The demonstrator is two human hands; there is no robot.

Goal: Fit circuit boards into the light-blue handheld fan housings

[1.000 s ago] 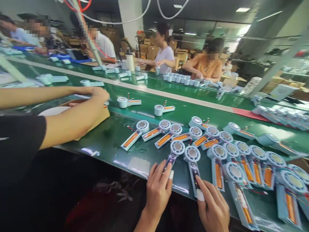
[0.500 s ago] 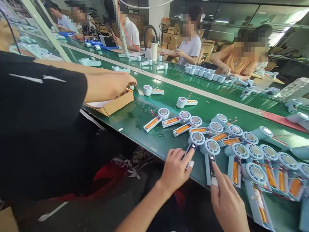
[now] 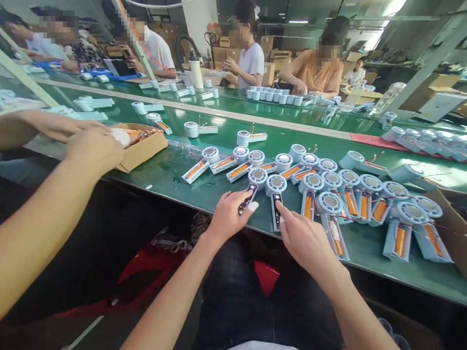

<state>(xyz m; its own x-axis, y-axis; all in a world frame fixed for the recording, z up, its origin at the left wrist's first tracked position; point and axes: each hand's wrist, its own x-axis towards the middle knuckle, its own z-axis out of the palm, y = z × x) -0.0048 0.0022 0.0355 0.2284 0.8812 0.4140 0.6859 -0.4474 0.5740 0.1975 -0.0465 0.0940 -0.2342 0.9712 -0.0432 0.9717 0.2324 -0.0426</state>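
Note:
My left hand (image 3: 231, 214) is closed on the handle of a light-blue handheld fan (image 3: 258, 177), its thumb in a white finger cover. A black circuit board (image 3: 247, 198) shows in that handle. Beside it lies a second handheld fan (image 3: 276, 184), whose handle also bears a black circuit board (image 3: 276, 210). The index finger of my right hand (image 3: 302, 238) presses on this board, with the other fingers curled and partly hidden at the handle. Both fans rest at the table's near edge, round heads pointing away from me.
Several fan bodies with orange batteries (image 3: 308, 205) and loose wires crowd the green table (image 3: 175, 177) to the right. At left, a co-worker's hands (image 3: 91, 146) are over a cardboard box (image 3: 146, 149). A brown carton (image 3: 448, 214) stands at far right. Other people sit across the line.
The view has swung to the right, so everything appears further left. My hands stay at the same two fans. Both of the co-worker's hands now show at the cardboard box.

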